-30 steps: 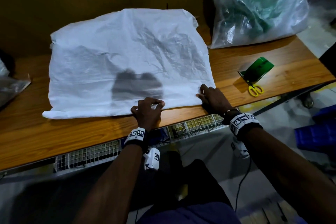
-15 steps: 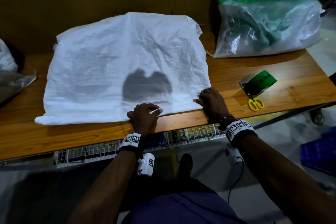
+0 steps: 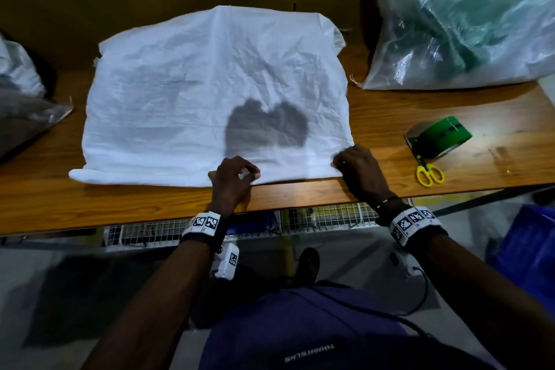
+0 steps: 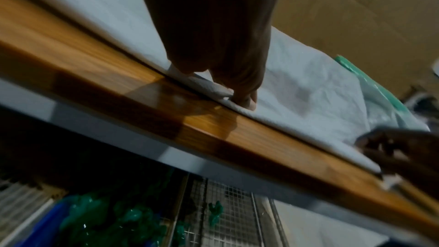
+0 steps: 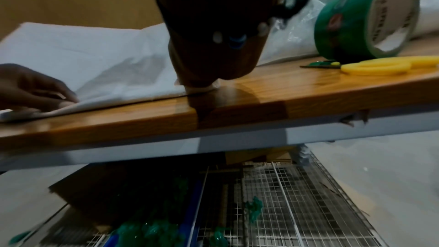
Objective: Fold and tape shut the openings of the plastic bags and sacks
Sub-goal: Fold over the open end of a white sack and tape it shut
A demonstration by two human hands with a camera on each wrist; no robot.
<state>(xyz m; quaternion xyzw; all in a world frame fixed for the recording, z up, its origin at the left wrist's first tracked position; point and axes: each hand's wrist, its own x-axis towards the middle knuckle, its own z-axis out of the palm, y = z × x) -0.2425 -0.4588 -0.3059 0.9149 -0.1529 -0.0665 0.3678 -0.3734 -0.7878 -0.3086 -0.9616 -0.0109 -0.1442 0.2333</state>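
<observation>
Both hands have barely shifted along the near hem since a second ago. On the wooden table (image 3: 375, 117), the white sack (image 3: 210, 93) lies flat at centre. At its near edge, the left hand (image 3: 232, 180) pinches the folded hem, and the right hand (image 3: 359, 167) grips the near right corner. Further right sit green tape (image 3: 441, 135) and yellow scissors (image 3: 429, 173), with a clear bag (image 3: 468, 33) far behind.

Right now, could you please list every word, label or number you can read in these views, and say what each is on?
"TOUGH SLIMS", doubtful, upside down on the purple shirt.
Print inside the green tape roll core: too blurred.
Square coded markers on both wristbands: patterns, no words.
White sack: no print visible.
</observation>
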